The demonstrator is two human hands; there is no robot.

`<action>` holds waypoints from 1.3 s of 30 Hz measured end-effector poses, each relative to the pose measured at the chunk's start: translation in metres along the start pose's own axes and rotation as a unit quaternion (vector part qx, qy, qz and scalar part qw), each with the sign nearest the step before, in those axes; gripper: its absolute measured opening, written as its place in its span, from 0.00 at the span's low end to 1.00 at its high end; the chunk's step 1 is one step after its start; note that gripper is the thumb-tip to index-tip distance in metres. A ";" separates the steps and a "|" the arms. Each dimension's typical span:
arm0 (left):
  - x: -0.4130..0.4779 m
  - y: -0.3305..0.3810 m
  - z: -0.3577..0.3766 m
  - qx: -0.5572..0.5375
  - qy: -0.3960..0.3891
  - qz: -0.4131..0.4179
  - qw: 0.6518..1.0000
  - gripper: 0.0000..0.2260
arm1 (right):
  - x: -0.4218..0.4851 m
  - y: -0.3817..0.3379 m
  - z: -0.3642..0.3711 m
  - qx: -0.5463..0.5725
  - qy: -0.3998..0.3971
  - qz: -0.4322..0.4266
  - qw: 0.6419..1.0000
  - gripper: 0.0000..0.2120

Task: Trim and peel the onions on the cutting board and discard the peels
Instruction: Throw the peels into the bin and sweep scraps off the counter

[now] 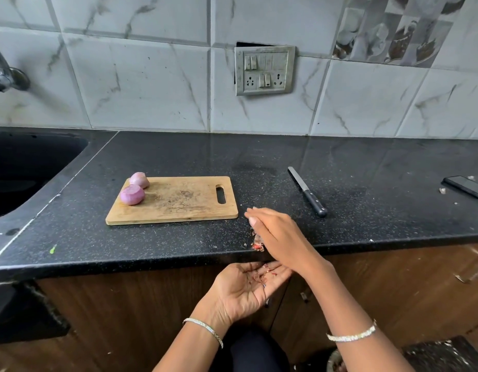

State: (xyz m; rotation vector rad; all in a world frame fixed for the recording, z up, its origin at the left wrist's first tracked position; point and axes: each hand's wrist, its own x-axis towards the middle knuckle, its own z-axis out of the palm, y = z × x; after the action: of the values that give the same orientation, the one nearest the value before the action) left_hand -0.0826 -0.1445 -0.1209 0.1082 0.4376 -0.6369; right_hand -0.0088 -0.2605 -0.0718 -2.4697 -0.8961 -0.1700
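Two peeled purple onions [132,194] [139,179] sit at the left end of the wooden cutting board [178,210]. To the board's right, my right hand [275,234] lies flat on the black counter with straight fingers against a small heap of onion peels [257,244] at the counter's front edge. Just below that edge my left hand [245,288] is held palm up and cupped, with a few peel scraps lying in it. A black-handled knife [307,191] lies on the counter to the right of the board, apart from both hands.
A black sink [25,167] with a tap [4,73] is at the left. A dark phone [467,187] lies at the far right of the counter. A switch socket [264,70] is on the tiled wall. Wooden cabinet doors [393,285] are below the counter.
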 end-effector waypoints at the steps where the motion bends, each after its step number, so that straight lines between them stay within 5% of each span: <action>1: -0.001 -0.002 0.002 0.004 -0.003 0.008 1.000 0.21 | -0.010 -0.003 0.000 0.016 0.002 -0.009 1.000 0.21; 6: -0.009 -0.006 0.007 0.018 -0.011 0.032 0.999 0.11 | -0.056 -0.022 0.004 0.102 0.031 -0.037 0.994 0.20; 12: -0.016 -0.012 0.017 0.060 -0.033 0.026 0.997 0.18 | -0.068 -0.032 -0.007 0.145 0.141 -0.042 0.978 0.09; 15: -0.010 -0.010 0.012 0.035 -0.022 0.033 0.999 0.17 | -0.042 -0.019 -0.007 0.081 0.172 0.009 0.982 0.11; 19: -0.008 -0.009 0.008 0.028 -0.012 0.040 0.999 0.14 | -0.036 -0.012 0.005 0.012 0.103 0.045 0.994 0.18; 27: 0.002 -0.005 0.001 0.069 0.013 0.019 0.997 0.15 | -0.099 -0.041 0.012 0.100 0.178 -0.005 0.979 0.19; 39: 0.062 -0.076 0.008 0.155 0.031 -0.057 0.986 0.18 | -0.165 0.030 0.002 0.293 0.417 0.258 0.821 0.06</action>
State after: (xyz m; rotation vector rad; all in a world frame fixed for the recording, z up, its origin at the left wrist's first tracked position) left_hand -0.0802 -0.2414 -0.1375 0.4019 0.4033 -0.8130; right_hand -0.1182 -0.3729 -0.1325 -1.6760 0.1161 -0.6148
